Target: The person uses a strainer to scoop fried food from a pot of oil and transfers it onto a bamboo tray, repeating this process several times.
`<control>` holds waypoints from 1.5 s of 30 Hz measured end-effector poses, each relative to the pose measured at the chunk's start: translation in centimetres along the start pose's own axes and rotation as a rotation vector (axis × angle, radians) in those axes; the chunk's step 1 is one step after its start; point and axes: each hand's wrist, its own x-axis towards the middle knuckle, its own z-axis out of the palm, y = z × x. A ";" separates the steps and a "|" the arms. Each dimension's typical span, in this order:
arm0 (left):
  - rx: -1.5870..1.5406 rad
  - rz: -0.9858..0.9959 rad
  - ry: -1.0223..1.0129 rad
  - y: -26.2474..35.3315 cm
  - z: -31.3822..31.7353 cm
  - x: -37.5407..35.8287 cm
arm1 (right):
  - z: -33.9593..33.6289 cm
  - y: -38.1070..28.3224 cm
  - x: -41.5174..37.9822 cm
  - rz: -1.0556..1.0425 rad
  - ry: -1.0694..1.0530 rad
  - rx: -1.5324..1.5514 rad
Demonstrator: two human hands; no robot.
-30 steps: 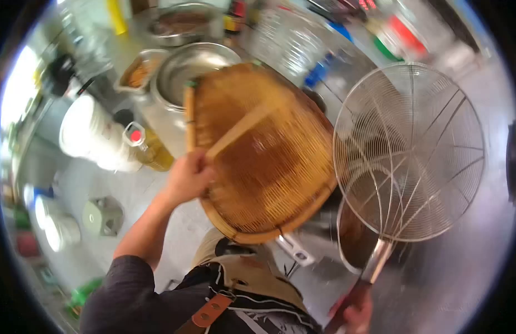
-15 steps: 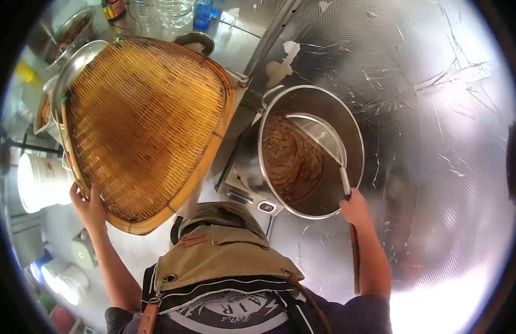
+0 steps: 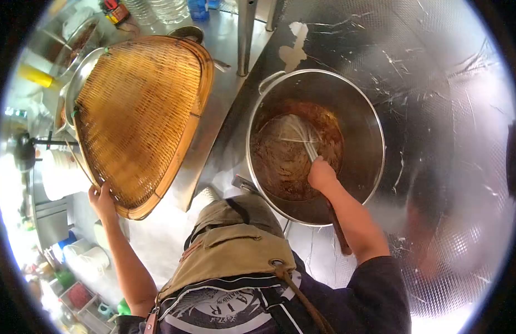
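A large round woven bamboo tray (image 3: pixel 138 122) is tilted at the left, and my left hand (image 3: pixel 104 203) is closed on its lower rim. To its right stands a deep metal pot (image 3: pixel 361 133) with brown, thick liquid (image 3: pixel 274 167) in it. My right hand (image 3: pixel 323 173), its fingers wrapped round the handle, holds a wire whisk (image 3: pixel 298 133) inside the pot. The whisk's wires reach into the liquid. Part of the handle extends below my right hand, along the forearm.
Foil-like sheeting (image 3: pixel 436 100) covers the right side. A metal table leg (image 3: pixel 246 39) rises above the pot's left. Behind the tray are a small metal bowl (image 3: pixel 188 33) and plastic bottles (image 3: pixel 170 8). White buckets (image 3: pixel 60 173) stand at the left.
My right hand has moved left and up over the pot, and the whisk is now down in the liquid instead of against the right inner wall. The tray has shifted slightly left in view.
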 end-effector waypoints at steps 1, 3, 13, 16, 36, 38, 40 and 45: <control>-0.018 -0.004 -0.012 -0.6 -0.1 0.5 | 0.3 0.0 -1.1 -0.038 0.001 -0.057; -0.069 -0.025 -0.022 -2.5 -0.7 1.9 | 0.1 0.3 -3.7 -0.048 0.028 -0.112; -0.107 0.001 -0.011 -1.2 -0.6 1.1 | -7.0 3.0 -12.5 -0.056 0.249 -0.128; -0.053 0.022 -0.031 -1.1 -0.6 1.2 | -7.2 3.3 -10.3 -0.054 0.345 -0.095; -0.164 0.008 -0.113 -2.2 -1.0 1.9 | -1.8 4.5 -7.5 0.201 -0.155 0.121; -0.207 0.000 -0.130 -2.5 -0.9 2.1 | -4.9 3.1 -10.7 0.218 -0.156 0.244; -0.234 -0.005 -0.133 -2.7 -0.9 2.2 | -5.4 4.5 -11.4 0.171 -0.056 0.279; -0.188 -0.015 -0.128 -2.2 -0.8 1.9 | -4.9 6.9 -7.9 0.073 0.164 0.056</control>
